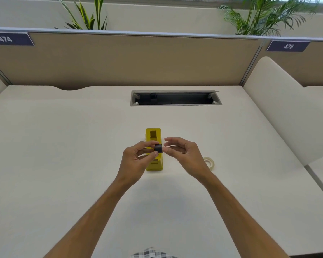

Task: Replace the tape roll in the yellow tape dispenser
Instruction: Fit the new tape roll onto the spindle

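The yellow tape dispenser (153, 135) stands on the white desk (63, 146), lengthwise away from me, its roll bay showing an empty dark slot. Just above its middle, my left hand (136, 159) pinches a small black spool hub (158, 148) between thumb and fingers. My right hand (183, 155) hovers right beside the hub, fingers apart and curled, its fingertips close to the hub; I cannot tell if they touch it. A clear tape roll (210, 162) lies flat on the desk to the right, partly hidden behind my right wrist.
A grey-framed open cable tray (175, 98) is cut into the desk behind the dispenser. Beige partition panels (138, 58) wall the back; a white side divider (280, 108) rises on the right. Plants stand beyond the partition.
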`<state>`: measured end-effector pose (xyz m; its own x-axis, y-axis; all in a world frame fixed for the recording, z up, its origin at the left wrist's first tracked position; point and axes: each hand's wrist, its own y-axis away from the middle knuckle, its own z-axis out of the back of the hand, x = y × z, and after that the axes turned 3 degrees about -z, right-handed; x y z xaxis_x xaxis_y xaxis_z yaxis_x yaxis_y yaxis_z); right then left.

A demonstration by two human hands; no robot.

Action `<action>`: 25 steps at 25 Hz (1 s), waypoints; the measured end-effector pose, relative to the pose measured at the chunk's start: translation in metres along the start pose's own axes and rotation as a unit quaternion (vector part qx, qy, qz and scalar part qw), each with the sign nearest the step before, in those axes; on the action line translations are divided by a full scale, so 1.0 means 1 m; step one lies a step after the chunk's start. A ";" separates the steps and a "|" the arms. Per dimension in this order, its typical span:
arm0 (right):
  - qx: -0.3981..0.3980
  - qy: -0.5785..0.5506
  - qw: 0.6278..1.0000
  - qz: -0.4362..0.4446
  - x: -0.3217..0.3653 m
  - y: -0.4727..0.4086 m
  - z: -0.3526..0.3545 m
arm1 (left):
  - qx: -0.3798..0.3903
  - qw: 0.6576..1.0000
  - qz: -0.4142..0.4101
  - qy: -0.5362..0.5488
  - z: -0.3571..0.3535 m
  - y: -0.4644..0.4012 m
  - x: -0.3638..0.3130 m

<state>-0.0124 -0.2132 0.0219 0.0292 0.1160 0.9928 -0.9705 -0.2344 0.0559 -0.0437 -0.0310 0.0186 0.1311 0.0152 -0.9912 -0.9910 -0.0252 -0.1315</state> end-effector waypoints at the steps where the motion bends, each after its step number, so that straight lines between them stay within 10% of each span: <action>1: -0.026 0.034 0.999 -0.003 -0.004 -0.001 0.007 | -0.005 1.000 0.003 -0.002 0.000 0.000 0.000; 8: -0.127 0.540 0.830 -0.063 -0.060 0.000 0.075 | -0.013 1.000 0.013 0.001 0.000 0.002 0.001; 13: -0.106 0.614 0.769 -0.140 -0.080 0.005 0.090 | -0.018 1.000 0.016 -0.008 0.001 0.002 0.003; 19: -0.107 0.578 0.796 -0.143 -0.080 0.005 0.090 | -0.021 0.999 0.021 -0.013 0.000 0.003 0.005; 25: -0.160 0.217 0.958 -0.099 -0.060 0.009 0.070 | -0.025 0.999 0.027 -0.011 -0.002 0.003 0.004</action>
<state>-0.0062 -0.2897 -0.0293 0.1844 0.5346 0.8247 -0.9821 0.1325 0.1337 -0.0463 -0.0333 0.0138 0.0761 0.0350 -0.9965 -0.9940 -0.0760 -0.0786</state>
